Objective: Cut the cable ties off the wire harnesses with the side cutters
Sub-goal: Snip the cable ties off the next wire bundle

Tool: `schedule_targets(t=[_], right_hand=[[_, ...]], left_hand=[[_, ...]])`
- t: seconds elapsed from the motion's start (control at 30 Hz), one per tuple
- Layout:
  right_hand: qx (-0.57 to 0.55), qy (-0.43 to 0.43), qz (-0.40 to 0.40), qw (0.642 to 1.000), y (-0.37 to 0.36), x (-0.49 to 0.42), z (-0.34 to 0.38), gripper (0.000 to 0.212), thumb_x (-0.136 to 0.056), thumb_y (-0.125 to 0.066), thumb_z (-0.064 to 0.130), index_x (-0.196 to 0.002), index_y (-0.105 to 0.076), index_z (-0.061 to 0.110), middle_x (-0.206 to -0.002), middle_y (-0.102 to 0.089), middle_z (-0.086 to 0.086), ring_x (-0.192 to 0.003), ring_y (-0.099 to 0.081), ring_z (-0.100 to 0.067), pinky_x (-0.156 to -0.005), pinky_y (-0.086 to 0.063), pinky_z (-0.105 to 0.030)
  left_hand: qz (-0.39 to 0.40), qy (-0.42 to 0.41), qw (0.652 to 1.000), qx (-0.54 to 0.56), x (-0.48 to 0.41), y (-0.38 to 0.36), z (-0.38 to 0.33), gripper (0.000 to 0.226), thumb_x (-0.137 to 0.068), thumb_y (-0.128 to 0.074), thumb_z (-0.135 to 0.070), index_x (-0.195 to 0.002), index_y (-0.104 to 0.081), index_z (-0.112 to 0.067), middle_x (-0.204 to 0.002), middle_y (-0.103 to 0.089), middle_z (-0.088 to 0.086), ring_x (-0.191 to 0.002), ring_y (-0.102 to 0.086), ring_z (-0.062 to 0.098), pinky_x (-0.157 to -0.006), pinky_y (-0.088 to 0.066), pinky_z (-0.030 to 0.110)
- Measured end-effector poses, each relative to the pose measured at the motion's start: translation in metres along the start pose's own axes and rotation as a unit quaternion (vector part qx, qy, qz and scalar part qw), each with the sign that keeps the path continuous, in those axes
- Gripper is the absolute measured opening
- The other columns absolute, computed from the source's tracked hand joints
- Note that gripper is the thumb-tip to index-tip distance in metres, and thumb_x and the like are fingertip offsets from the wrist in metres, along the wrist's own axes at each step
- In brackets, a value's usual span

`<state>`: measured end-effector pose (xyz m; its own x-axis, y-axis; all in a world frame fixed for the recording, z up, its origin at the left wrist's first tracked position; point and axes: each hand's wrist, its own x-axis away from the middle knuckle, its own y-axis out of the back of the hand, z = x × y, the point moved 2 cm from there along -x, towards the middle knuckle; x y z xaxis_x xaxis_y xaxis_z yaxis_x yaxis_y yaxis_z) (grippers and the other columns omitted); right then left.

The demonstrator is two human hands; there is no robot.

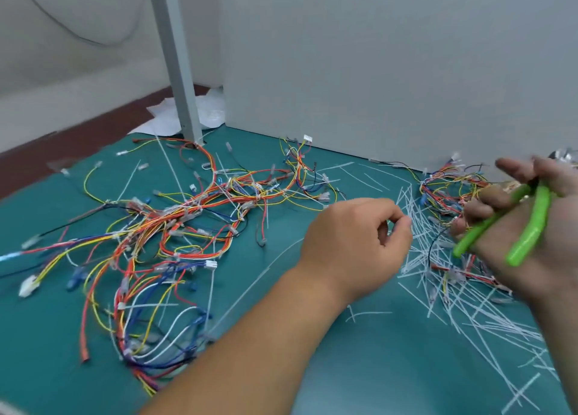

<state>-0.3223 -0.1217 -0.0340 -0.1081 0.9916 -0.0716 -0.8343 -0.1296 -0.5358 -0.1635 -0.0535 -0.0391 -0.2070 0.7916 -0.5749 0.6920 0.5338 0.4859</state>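
Note:
A big tangle of coloured wire harnesses (187,227) with white cable ties lies on the left of the green mat (391,367). A smaller harness bundle (447,192) sits at the back right. Between them lies a heap of cut white cable ties (438,292). My right hand (528,227) holds the green-handled side cutters (519,230) at the right edge, palm up, some fingers curled round the handles; the jaws are hidden. My left hand (356,242) hovers over the mat's middle, thumb and forefinger pinched together at the heap's edge; what they hold is too small to tell.
A grey panel (391,70) stands along the back of the mat. A grey post (178,70) rises at the back left, with white paper (206,111) at its foot. Beyond the mat's left edge runs a dark red strip (78,142).

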Motion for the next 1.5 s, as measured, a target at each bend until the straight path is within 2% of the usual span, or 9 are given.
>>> schedule_targets(t=[0.13, 0.23, 0.43, 0.63, 0.73, 0.83, 1.0, 1.23, 1.5], right_hand=[[0.000, -0.033, 0.108, 0.994, -0.016, 0.023, 0.001, 0.030, -0.072, -0.075, 0.039, -0.091, -0.055, 0.029, -0.071, -0.032, 0.007, -0.059, -0.033, -0.015, -0.054, -0.037, -0.030], [-0.024, -0.043, 0.135, 0.990, -0.021, 0.043, -0.012, 0.031, -0.086, -0.052, 0.028, -0.116, -0.051, 0.021, -0.075, -0.035, 0.005, -0.063, -0.033, -0.014, -0.058, -0.032, -0.030], [0.018, -0.034, 0.150, 0.988, -0.019, 0.055, -0.036, 0.045, -0.079, -0.051, 0.012, -0.124, -0.056, 0.013, -0.075, -0.042, 0.000, -0.060, -0.036, -0.016, -0.055, -0.032, -0.031], [0.036, -0.049, 0.159, 0.985, -0.017, 0.055, -0.048, 0.043, -0.076, -0.056, 0.007, -0.119, -0.061, 0.012, -0.076, -0.045, -0.001, -0.059, -0.037, -0.017, -0.052, -0.037, -0.030], [0.037, -0.045, 0.143, 0.988, -0.015, 0.053, -0.049, 0.044, -0.076, -0.056, 0.008, -0.120, -0.059, 0.011, -0.076, -0.045, -0.001, -0.058, -0.036, -0.016, -0.052, -0.037, -0.030], [0.039, -0.043, 0.128, 0.990, -0.013, 0.050, -0.051, 0.045, -0.076, -0.056, 0.009, -0.120, -0.058, 0.011, -0.075, -0.046, 0.000, -0.058, -0.036, -0.015, -0.052, -0.037, -0.030], [0.049, -0.035, 0.120, 0.991, -0.010, 0.048, -0.054, 0.043, -0.076, -0.057, 0.009, -0.119, -0.059, 0.012, -0.076, -0.046, 0.000, -0.059, -0.036, -0.017, -0.054, -0.035, -0.032], [0.050, -0.032, 0.113, 0.992, -0.008, 0.046, -0.055, 0.044, -0.076, -0.059, 0.009, -0.120, -0.059, 0.011, -0.077, -0.047, -0.001, -0.059, -0.037, -0.016, -0.055, -0.034, -0.033], [0.056, -0.025, 0.106, 0.992, -0.005, 0.045, -0.056, 0.040, -0.076, -0.061, 0.010, -0.116, -0.062, 0.014, -0.077, -0.046, -0.003, -0.059, -0.038, -0.016, -0.055, -0.035, -0.033]], left_hand=[[-0.023, 0.054, 0.995, -0.083, -0.017, 0.025, -0.005, 0.017, -0.089, -0.056, -0.035, -0.078, -0.064, -0.024, -0.064, -0.059, -0.009, -0.067, -0.057, 0.017, -0.060, -0.050, 0.032], [0.024, 0.096, 0.975, -0.199, -0.033, 0.044, 0.018, 0.021, -0.089, -0.053, -0.042, -0.094, -0.068, -0.028, -0.085, -0.069, -0.008, -0.086, -0.064, 0.021, -0.071, -0.053, 0.033], [0.189, 0.238, 0.865, -0.400, -0.059, 0.057, 0.097, 0.065, -0.082, -0.061, -0.071, -0.128, -0.057, -0.027, -0.129, -0.057, 0.007, -0.124, -0.053, 0.036, -0.096, -0.046, 0.048], [0.134, 0.249, 0.865, -0.415, -0.070, 0.072, 0.136, 0.023, -0.092, -0.063, -0.031, -0.111, -0.071, -0.022, -0.110, -0.069, 0.009, -0.103, -0.066, 0.035, -0.078, -0.051, 0.039], [0.103, 0.268, 0.876, -0.387, -0.080, 0.084, 0.142, 0.022, -0.092, -0.066, -0.037, -0.104, -0.070, -0.019, -0.105, -0.069, 0.011, -0.100, -0.065, 0.037, -0.078, -0.052, 0.039], [0.147, 0.279, 0.863, -0.394, -0.087, 0.081, 0.138, 0.029, -0.090, -0.063, -0.047, -0.088, -0.059, -0.018, -0.094, -0.060, 0.006, -0.090, -0.057, 0.031, -0.074, -0.047, 0.035], [0.262, 0.253, 0.806, -0.467, -0.100, 0.070, 0.115, 0.008, -0.084, -0.056, -0.014, -0.079, -0.050, -0.013, -0.076, -0.050, 0.003, -0.086, -0.056, 0.030, -0.083, -0.055, 0.039], [0.089, 0.219, 0.885, -0.400, -0.129, 0.069, 0.112, 0.021, -0.093, -0.059, -0.036, -0.083, -0.050, -0.020, -0.074, -0.045, 0.002, -0.082, -0.051, 0.031, -0.068, -0.041, 0.036], [0.114, 0.342, 0.873, -0.329, -0.105, 0.049, 0.154, 0.025, -0.088, -0.066, -0.030, -0.079, -0.051, -0.012, -0.081, -0.057, 0.005, -0.078, -0.056, 0.031, -0.060, -0.040, 0.031]])
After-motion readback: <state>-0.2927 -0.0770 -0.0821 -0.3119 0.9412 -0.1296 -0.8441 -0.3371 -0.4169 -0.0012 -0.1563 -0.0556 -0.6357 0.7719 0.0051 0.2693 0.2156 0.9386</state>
